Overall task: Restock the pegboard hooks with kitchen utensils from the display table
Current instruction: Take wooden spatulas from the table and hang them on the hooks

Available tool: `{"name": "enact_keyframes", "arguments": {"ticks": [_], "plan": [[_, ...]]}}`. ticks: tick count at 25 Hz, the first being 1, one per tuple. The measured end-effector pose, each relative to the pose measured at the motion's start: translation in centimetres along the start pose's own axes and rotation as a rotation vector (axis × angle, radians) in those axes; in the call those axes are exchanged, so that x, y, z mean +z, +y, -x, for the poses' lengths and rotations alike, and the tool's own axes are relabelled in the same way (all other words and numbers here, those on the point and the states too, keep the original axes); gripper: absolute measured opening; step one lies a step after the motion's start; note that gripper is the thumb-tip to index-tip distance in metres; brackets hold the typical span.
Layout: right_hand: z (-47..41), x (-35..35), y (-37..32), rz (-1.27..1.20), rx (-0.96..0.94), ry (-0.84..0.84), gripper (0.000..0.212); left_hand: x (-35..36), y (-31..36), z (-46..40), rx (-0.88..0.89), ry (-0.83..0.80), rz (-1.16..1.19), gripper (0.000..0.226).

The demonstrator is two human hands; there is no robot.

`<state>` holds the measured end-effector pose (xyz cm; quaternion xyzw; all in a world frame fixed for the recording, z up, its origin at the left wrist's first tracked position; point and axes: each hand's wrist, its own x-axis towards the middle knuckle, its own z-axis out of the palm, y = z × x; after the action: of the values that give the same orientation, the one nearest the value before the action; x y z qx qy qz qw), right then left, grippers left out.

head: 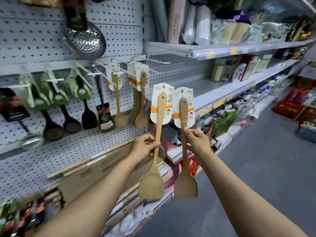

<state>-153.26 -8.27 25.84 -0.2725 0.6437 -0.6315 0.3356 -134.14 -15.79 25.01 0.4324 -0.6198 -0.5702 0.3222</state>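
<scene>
My left hand grips the handle of a wooden spatula that carries a white and orange card at its top. My right hand pinches the handle of a second wooden spatula with the same card. Both spatulas hang blade down, side by side, in front of the grey pegboard. On the pegboard's hooks, up and left of my hands, hang one carded wooden spatula and a bunch of several more. A bare hook sticks out just right of them.
Black ladles with green cards and a steel skimmer hang further left. Boxes of wooden items lie on the low shelf below. Shelves of packaged goods run to the right, beside a grey aisle floor.
</scene>
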Motion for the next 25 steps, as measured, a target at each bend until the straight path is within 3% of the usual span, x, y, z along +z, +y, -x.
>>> {"name": "enact_keyframes", "arguments": {"ticks": [7,13,18,25], "plan": [[-14.3,-1.3,-1.5,0.01,-0.03,-0.349,0.013,6.5,0.5,-5.9,-0.109,0.351,0.028,0.019],[-20.2,0.9,-3.9,-0.009,-0.007,-0.613,0.016,9.2,2.4,-6.4,-0.154,0.573,0.095,0.014],[-22.4,3.7,-3.3,-0.044,0.063,-0.705,0.014,9.5,2.4,-7.7,-0.128,0.663,0.092,0.011],[-25.5,6.8,-2.5,-0.07,0.093,-0.734,0.012,8.3,1.1,-10.7,-0.119,0.671,0.094,0.012]]}}
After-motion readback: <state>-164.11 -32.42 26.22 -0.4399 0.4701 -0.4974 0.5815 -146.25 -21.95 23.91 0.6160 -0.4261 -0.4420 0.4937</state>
